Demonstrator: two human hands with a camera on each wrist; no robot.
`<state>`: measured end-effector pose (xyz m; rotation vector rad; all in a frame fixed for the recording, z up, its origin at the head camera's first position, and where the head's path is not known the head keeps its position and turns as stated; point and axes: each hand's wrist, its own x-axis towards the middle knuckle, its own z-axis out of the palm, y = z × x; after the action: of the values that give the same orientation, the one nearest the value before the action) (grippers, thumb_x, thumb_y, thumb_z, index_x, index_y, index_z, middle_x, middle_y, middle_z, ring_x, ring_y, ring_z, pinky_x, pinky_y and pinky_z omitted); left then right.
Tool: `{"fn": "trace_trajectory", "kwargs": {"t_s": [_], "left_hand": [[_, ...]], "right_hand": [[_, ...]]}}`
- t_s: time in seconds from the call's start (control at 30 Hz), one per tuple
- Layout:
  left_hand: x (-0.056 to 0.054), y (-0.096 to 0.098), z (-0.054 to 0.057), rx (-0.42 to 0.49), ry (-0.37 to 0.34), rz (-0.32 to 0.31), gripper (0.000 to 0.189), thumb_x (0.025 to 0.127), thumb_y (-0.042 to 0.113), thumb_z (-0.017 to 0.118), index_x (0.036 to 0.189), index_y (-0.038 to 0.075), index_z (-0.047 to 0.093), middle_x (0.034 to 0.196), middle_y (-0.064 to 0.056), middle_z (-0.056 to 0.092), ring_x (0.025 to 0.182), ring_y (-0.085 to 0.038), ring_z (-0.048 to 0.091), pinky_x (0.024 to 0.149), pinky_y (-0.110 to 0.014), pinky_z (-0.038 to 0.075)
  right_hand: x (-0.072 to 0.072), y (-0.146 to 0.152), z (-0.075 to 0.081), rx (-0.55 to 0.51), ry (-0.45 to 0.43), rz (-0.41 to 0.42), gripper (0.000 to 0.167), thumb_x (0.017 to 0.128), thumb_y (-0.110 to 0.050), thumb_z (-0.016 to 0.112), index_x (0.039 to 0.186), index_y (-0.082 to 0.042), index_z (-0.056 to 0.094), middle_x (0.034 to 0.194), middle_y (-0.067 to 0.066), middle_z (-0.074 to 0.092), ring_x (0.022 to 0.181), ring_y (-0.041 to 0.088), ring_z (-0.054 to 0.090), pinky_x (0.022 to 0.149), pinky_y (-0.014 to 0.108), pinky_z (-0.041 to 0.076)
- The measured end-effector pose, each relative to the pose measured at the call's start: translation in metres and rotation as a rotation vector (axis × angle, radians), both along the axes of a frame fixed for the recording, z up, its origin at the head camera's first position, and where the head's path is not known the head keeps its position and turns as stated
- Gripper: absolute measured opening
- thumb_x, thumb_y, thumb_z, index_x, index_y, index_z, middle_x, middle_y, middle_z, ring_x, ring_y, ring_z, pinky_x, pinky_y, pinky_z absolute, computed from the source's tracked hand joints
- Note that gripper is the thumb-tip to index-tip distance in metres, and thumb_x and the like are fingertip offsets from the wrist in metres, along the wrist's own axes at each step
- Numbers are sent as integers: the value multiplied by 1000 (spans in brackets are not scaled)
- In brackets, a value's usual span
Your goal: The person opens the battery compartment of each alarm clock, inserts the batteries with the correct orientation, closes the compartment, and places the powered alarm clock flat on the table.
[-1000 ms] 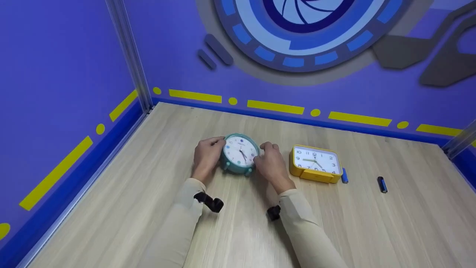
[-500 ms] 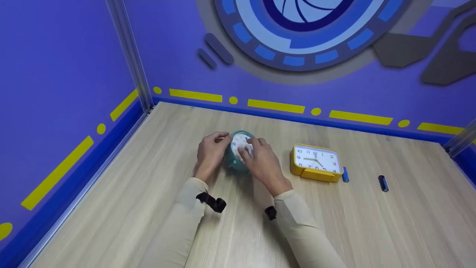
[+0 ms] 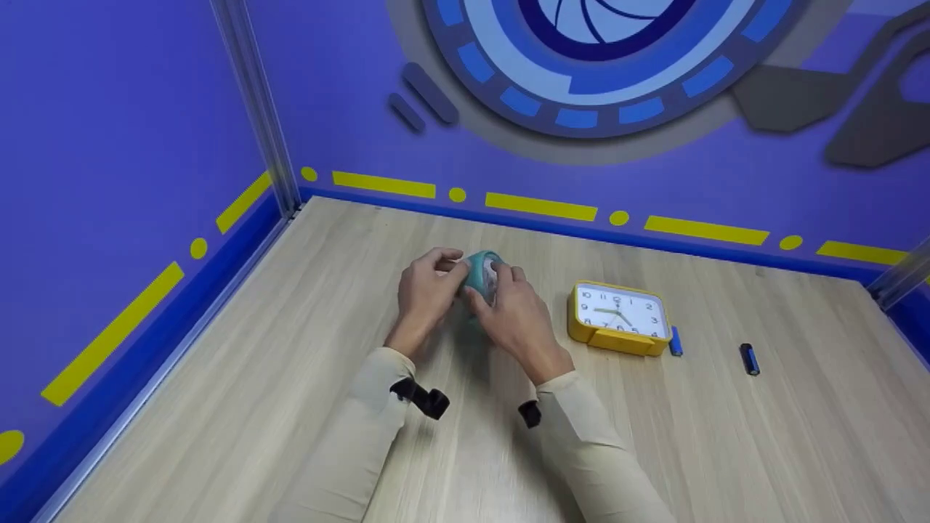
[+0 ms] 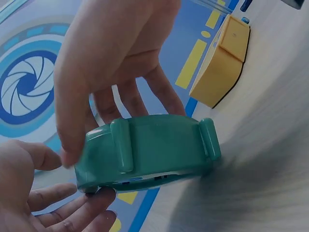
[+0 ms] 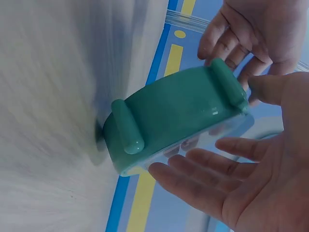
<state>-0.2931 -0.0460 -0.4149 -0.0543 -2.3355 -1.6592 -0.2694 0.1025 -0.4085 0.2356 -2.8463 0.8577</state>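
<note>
A round green alarm clock stands tilted on edge, its face turned to the right. Both of its small feet point toward me. My right hand grips it, thumb at the upper rim and fingers spread over the face. My left hand is at the clock's back side. In the left wrist view, fingertips of that left hand touch the back edge, and its thumb stands apart from the green case. Most of the clock's face is hidden in the head view.
A yellow rectangular alarm clock lies face up to the right. Right beside it is a blue battery, and farther right a dark battery. Blue-purple walls bound the wooden table at the back and left.
The green clock has turned from face up onto its edge, face toward the right. My right hand has moved left, from the rim over the face; my left hand has shifted slightly right.
</note>
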Motion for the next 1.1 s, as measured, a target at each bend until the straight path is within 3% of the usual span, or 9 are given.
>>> {"fn": "trace_trajectory", "kwargs": {"t_s": [0.3,0.43,0.57,0.9,1.1], "left_hand": [[5,5,4,-44,57,-26,30,99,25,71,123,8,77,108,-4,77,103,-23,70,90,-42,52],[5,6,4,-32,58,-47,32,100,24,70,125,6,76,108,-5,76,100,-22,70,87,-40,55],[4,6,2,-25,37,-60,31,99,25,69,124,7,76,106,-4,75,93,-20,70,78,-36,58],[0,7,-8,-64,-61,-55,35,104,38,62,118,9,77,105,-4,74,88,-20,72,82,-38,57],[-2,6,-15,-152,-143,-41,39,106,42,58,118,9,76,91,-3,71,81,-18,69,79,-39,53]], "right_hand": [[0,0,0,-35,0,-27,81,101,-42,72,157,5,38,146,28,52,122,38,63,104,51,51],[0,0,1,-60,-13,-50,82,100,-43,72,158,5,37,148,28,51,120,39,64,104,52,51],[0,-1,2,-83,-24,-72,82,100,-44,70,157,5,38,145,27,53,115,37,65,103,50,52],[0,1,4,-160,-52,-115,77,100,-38,70,156,5,39,142,26,56,112,36,64,100,50,53],[-1,3,5,-216,-82,-140,75,98,-36,68,155,4,39,143,25,56,115,36,63,103,51,51]]}}
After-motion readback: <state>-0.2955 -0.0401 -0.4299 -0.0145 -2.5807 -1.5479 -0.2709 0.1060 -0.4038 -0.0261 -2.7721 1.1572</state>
